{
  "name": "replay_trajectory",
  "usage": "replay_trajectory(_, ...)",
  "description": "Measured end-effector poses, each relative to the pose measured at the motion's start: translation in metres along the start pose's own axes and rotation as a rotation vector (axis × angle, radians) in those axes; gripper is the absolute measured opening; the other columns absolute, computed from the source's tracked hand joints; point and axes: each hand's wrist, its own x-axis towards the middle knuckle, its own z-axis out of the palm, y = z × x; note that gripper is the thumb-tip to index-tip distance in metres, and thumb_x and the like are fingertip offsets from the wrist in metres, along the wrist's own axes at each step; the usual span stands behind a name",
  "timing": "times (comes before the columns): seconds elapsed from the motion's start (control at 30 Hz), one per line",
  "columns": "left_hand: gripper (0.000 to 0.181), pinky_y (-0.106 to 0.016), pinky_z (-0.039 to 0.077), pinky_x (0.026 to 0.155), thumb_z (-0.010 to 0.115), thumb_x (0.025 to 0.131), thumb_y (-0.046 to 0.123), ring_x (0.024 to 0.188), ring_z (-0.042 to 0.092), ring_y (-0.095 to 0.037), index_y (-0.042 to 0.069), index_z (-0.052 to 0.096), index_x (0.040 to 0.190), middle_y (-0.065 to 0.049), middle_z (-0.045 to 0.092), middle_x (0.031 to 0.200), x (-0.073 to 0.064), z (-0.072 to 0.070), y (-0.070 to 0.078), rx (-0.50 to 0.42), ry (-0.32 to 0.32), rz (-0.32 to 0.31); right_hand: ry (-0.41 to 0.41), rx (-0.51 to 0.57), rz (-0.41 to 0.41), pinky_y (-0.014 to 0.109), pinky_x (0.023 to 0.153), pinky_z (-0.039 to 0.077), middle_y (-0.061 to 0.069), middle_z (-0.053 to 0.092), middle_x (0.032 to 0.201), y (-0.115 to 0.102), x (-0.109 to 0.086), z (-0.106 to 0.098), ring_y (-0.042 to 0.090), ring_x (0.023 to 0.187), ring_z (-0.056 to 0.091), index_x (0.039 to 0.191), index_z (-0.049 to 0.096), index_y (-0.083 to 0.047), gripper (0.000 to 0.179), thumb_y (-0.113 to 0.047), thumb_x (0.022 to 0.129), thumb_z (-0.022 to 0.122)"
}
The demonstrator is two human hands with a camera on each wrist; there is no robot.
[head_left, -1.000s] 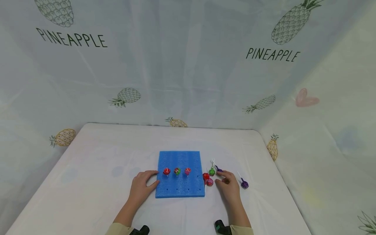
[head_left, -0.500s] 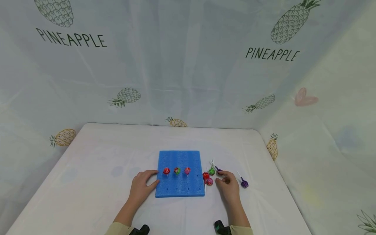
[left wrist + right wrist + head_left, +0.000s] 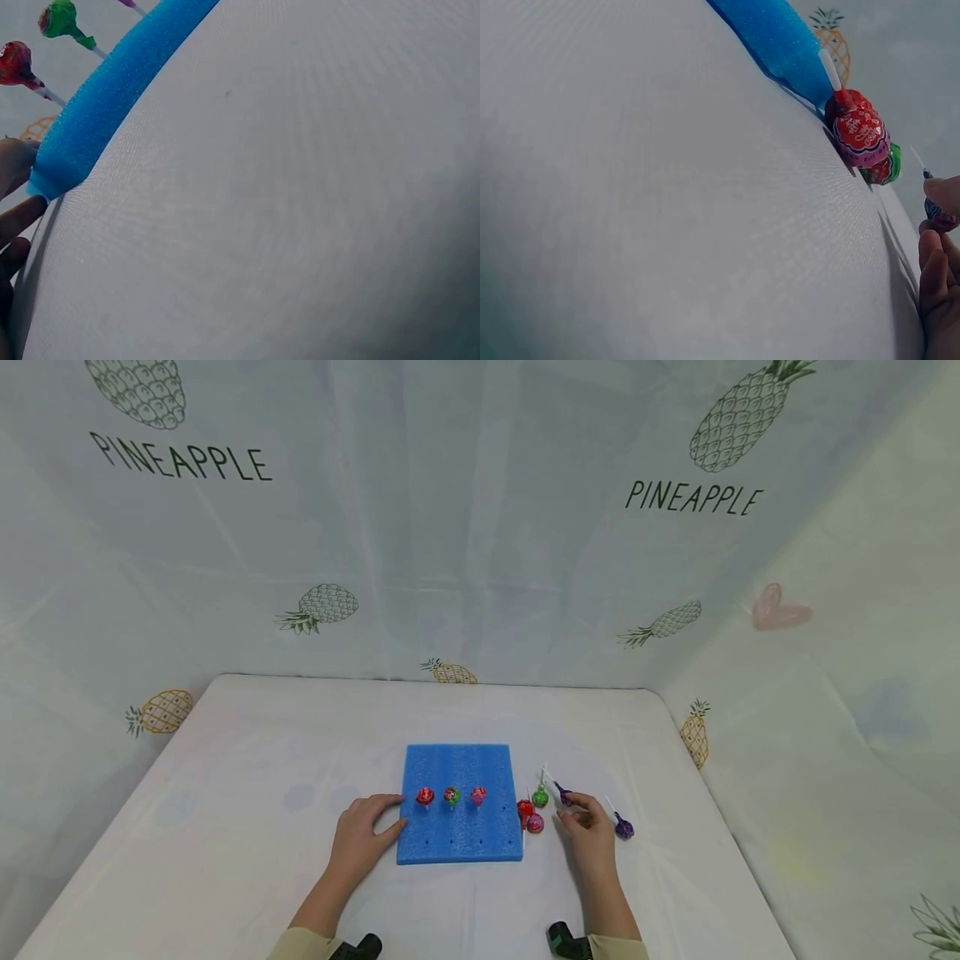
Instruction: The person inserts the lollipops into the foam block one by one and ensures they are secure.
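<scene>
Along the left edge of a blue foam board [image 3: 457, 839], my left hand [image 3: 360, 839] rests its thumb and fingertips against the foam. A row of wrapped lollipops stands in the board: a red lollipop [image 3: 425, 796], a red-and-green lollipop [image 3: 452, 795] and a pink lollipop [image 3: 478, 795]. My right hand [image 3: 592, 839] pinches a purple lollipop [image 3: 562, 795] by its wrapped head, stick pointing up and left. The right wrist view shows this lollipop [image 3: 939, 216] between thumb and fingers, partly covered by them.
Beside the board's right edge lie a red lollipop [image 3: 525, 810], a pink lollipop [image 3: 535, 823] and a green lollipop [image 3: 540, 797]. Another purple lollipop [image 3: 624, 828] lies right of my right hand. Small holes dot the board's near part. A white cloth [image 3: 300, 752] covers the table.
My right hand has moved slightly right, drawing the purple lollipop away from the green one. The left hand and the board stay in place.
</scene>
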Motion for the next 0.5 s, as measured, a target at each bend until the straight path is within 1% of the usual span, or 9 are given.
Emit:
replay_trajectory(0.13, 0.038, -0.053, 0.042, 0.092, 0.077, 0.084, 0.027, 0.111, 0.055, -0.029, 0.016, 0.068, 0.119, -0.005, 0.066, 0.121, -0.0001, 0.0004, -0.0005, -0.001, 0.003, 0.007, 0.008, 0.012, 0.009, 0.02, 0.062, 0.044, 0.009, 0.057, 0.114, -0.0005, -0.0001, 0.0, 0.02, 0.086, 0.05, 0.121, 0.062, -0.012, 0.03, -0.009, 0.091, 0.067)
replay_trajectory(0.3, 0.038, -0.053, 0.042, 0.092, 0.077, 0.083, 0.026, 0.11, 0.056, -0.028, 0.016, 0.069, 0.118, -0.004, 0.066, 0.12, -0.0001, 0.0009, -0.001, -0.004, 0.011, 0.017, 0.017, 0.041, 0.001, 0.018, 0.062, 0.043, 0.01, 0.058, 0.115, -0.0006, -0.0002, 0.0004, 0.017, 0.083, 0.05, 0.121, 0.062, -0.011, 0.031, -0.007, 0.091, 0.068)
replay_trajectory(0.4, 0.038, -0.053, 0.042, 0.092, 0.077, 0.083, 0.026, 0.11, 0.056, -0.028, 0.016, 0.069, 0.118, -0.004, 0.066, 0.12, 0.0001, 0.0009, -0.0014, -0.006, 0.013, 0.018, 0.024, 0.064, -0.016, 0.018, 0.062, 0.043, 0.01, 0.059, 0.112, 0.0003, 0.0005, 0.0009, 0.014, 0.081, 0.05, 0.121, 0.062, -0.01, 0.032, -0.005, 0.091, 0.068)
replay_trajectory(0.5, 0.038, -0.053, 0.042, 0.092, 0.077, 0.083, 0.026, 0.11, 0.056, -0.028, 0.016, 0.069, 0.119, -0.004, 0.066, 0.12, 0.0003, 0.0009, -0.0018, -0.005, 0.011, 0.016, 0.03, 0.082, -0.043, 0.017, 0.061, 0.044, 0.012, 0.06, 0.105, 0.0004, 0.0002, 0.0015, 0.013, 0.079, 0.052, 0.121, 0.063, -0.008, 0.033, -0.001, 0.089, 0.068)
